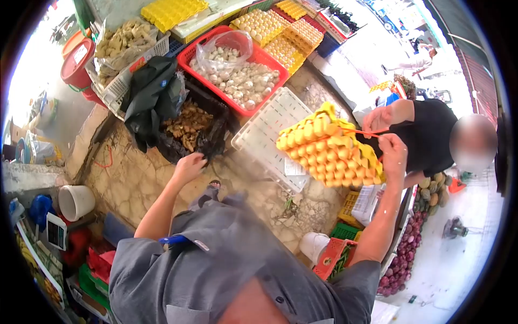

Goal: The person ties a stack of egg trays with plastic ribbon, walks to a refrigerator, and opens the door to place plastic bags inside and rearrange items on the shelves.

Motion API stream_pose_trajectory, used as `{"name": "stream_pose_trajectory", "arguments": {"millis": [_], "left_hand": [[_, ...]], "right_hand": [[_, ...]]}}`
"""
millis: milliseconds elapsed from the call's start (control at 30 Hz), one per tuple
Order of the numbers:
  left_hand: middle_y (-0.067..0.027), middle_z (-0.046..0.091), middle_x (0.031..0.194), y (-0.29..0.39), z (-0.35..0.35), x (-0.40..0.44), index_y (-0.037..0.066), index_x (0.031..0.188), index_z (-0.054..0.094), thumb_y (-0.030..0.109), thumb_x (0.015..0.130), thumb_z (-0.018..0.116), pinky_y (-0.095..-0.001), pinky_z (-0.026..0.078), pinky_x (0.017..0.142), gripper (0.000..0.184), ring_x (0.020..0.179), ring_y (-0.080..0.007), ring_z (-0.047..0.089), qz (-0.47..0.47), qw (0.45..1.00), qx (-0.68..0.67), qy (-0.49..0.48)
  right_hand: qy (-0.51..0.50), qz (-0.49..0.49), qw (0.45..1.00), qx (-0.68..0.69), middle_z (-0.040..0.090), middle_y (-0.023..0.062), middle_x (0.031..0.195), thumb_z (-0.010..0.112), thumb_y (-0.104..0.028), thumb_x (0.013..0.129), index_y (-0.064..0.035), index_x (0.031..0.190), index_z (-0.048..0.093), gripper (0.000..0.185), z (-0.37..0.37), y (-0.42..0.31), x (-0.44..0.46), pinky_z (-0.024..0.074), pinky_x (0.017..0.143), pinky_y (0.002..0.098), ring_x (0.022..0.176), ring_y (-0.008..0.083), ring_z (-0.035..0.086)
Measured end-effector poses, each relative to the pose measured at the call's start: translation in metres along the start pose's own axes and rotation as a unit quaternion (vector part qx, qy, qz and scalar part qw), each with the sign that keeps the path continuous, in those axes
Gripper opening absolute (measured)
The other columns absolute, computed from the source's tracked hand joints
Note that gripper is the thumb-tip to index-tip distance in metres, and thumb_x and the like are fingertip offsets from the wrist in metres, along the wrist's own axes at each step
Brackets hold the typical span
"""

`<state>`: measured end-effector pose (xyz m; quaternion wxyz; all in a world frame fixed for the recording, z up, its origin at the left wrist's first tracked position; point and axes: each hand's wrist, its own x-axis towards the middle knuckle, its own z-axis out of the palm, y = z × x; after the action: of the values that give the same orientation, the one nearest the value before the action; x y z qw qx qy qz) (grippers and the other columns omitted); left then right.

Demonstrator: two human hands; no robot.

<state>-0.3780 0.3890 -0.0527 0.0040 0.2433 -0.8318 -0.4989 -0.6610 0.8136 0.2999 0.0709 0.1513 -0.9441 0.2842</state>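
My right hand is closed on an orange string tied round a stack of yellow egg trays. The stack hangs tilted above the floor, with brown eggs showing along its side. Another person's hand is at the same string, just beyond mine. My left hand is low on the left, its fingers loosely bent and seemingly holding nothing. Close to its fingertips is a black plastic bag lining a crate of ginger. Whether the fingers touch the bag, I cannot tell.
A red basket of garlic stands ahead, beside a white plastic crate. More egg trays sit behind. At right are a person in black and red onions. A white bucket stands left on the stone floor.
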Motion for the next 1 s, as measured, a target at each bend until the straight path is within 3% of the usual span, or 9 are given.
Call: {"name": "stream_pose_trajectory", "arguments": {"millis": [133,233,367,600,667,733,867,933,1000], "left_hand": [[-0.0202,0.071,0.093,-0.122,0.009,-0.067,0.002,0.102,0.071,0.030,0.085,0.063,-0.0424,0.053,0.080,0.033,0.089,-0.0362,0.068,-0.191,0.981,0.023,-0.018],[-0.0195,0.072,0.088,-0.171,0.025,-0.108,0.000,0.097,0.072,0.028,0.084,0.062,-0.0419,0.054,0.074,0.032,0.080,-0.0335,0.070,-0.261,0.960,0.079,-0.059],[-0.0111,0.067,0.069,-0.211,0.045,-0.114,-0.001,0.095,0.073,0.030,0.089,0.062,-0.0339,0.049,0.051,0.033,0.056,-0.0182,0.061,-0.384,0.912,-0.120,-0.081],[-0.0062,0.066,0.079,-0.192,0.028,-0.075,0.000,0.095,0.070,0.029,0.091,0.064,-0.0308,0.045,0.049,0.030,0.058,-0.0142,0.057,-0.363,0.898,-0.247,0.020],[-0.0061,0.066,0.078,-0.199,0.023,-0.068,0.000,0.095,0.071,0.027,0.091,0.063,-0.0301,0.045,0.050,0.029,0.058,-0.0143,0.057,-0.358,0.908,-0.214,0.029],[-0.0058,0.066,0.077,-0.197,0.023,-0.060,-0.001,0.096,0.071,0.027,0.091,0.064,-0.0292,0.045,0.051,0.029,0.059,-0.0144,0.057,-0.343,0.919,-0.189,0.036],[-0.0074,0.068,0.082,-0.142,0.037,-0.030,-0.001,0.099,0.072,0.030,0.091,0.065,-0.0282,0.047,0.054,0.032,0.062,-0.0159,0.060,-0.311,0.915,-0.255,0.021],[-0.0034,0.064,0.087,-0.083,0.047,-0.003,-0.001,0.114,0.067,0.028,0.094,0.065,-0.0264,0.049,0.061,0.035,0.069,-0.0120,0.055,-0.215,0.950,-0.224,-0.018],[-0.0040,0.065,0.094,-0.037,0.059,0.026,0.000,0.117,0.065,0.032,0.093,0.065,-0.0281,0.052,0.067,0.040,0.076,-0.0131,0.059,-0.234,0.934,-0.253,-0.090]], "right_hand": [[0.009,0.084,0.996,0.035,0.055,-0.0021,0.070,0.062,-0.010,0.090,0.0024,0.085,0.064,0.013,-0.023,0.006,-0.014,0.0396,0.061,0.0240,0.068,0.0061,0.047],[-0.010,0.083,0.996,-0.013,0.057,-0.0008,0.072,0.062,-0.010,0.092,0.0035,0.086,0.063,0.015,-0.032,0.017,-0.032,0.0426,0.065,0.0257,0.070,0.0075,0.049],[0.026,0.085,0.994,-0.068,0.061,0.0026,0.078,0.061,-0.011,0.094,0.0045,0.091,0.064,0.016,-0.045,0.017,-0.046,0.0462,0.071,0.0286,0.076,0.0097,0.052],[0.186,0.194,0.949,0.162,0.061,0.0028,0.097,0.059,-0.023,0.100,-0.0004,0.123,0.062,0.032,-0.098,0.139,-0.002,0.0526,0.075,0.0266,0.076,0.0118,0.056],[0.216,0.137,0.964,0.067,0.063,0.0033,0.097,0.058,-0.023,0.100,0.0013,0.127,0.061,0.036,-0.087,0.097,0.012,0.0530,0.077,0.0278,0.078,0.0118,0.057],[0.237,0.067,0.916,-0.318,0.064,0.0197,0.125,0.056,-0.025,0.100,0.0049,0.129,0.058,0.042,-0.090,0.078,0.015,0.0477,0.097,0.0363,0.114,0.0275,0.063],[0.224,-0.104,0.945,-0.214,0.062,0.0191,0.128,0.052,-0.035,0.102,-0.0001,0.121,0.063,0.042,-0.019,0.082,-0.025,0.0450,0.100,0.0382,0.126,0.0304,0.055],[0.305,-0.040,0.949,-0.066,0.064,0.0278,0.094,0.058,-0.013,0.093,0.0086,0.104,0.061,0.025,0.070,0.038,-0.065,0.0488,0.080,0.0434,0.085,0.0390,0.061],[0.268,0.061,0.961,0.032,0.061,0.0237,0.106,0.056,-0.026,0.093,0.0040,0.108,0.061,0.033,0.117,0.097,-0.110,0.0469,0.085,0.0438,0.096,0.0352,0.058]]}}
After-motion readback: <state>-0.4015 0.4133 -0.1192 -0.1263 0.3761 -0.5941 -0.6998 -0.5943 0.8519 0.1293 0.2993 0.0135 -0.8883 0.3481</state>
